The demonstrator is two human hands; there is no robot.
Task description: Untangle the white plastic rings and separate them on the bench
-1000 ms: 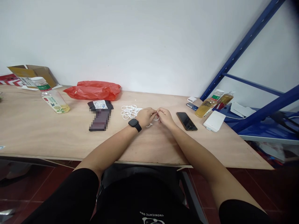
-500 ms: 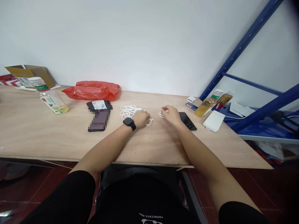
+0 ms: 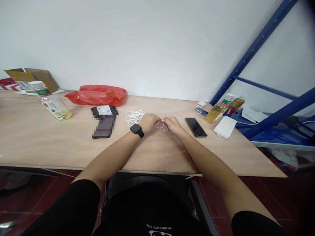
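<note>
My left hand (image 3: 150, 122), with a black watch on the wrist, is closed in a pinch at the left side of a thin white ring (image 3: 160, 127). From the other side my right hand (image 3: 172, 124) pinches the same ring near its top, and the fingertips of both hands nearly meet. The ring hangs just below the fingers, over the table. Several more white rings (image 3: 131, 118) lie in a loose heap left of my left hand, which hides part of the heap. Whether a second ring is between my fingers is hidden.
A phone (image 3: 196, 127) lies right of my right hand, with a white box (image 3: 225, 127) and a drink bottle (image 3: 218, 110) beyond it. To the left are a dark pouch (image 3: 104, 123), a red plastic bag (image 3: 98, 95) and another bottle (image 3: 55, 106). A blue rack (image 3: 253, 52) stands at right.
My right hand has moved left from beside the phone to meet my left hand, uncovering the phone. My left hand has shifted slightly right and up; the ring is now between both hands.
</note>
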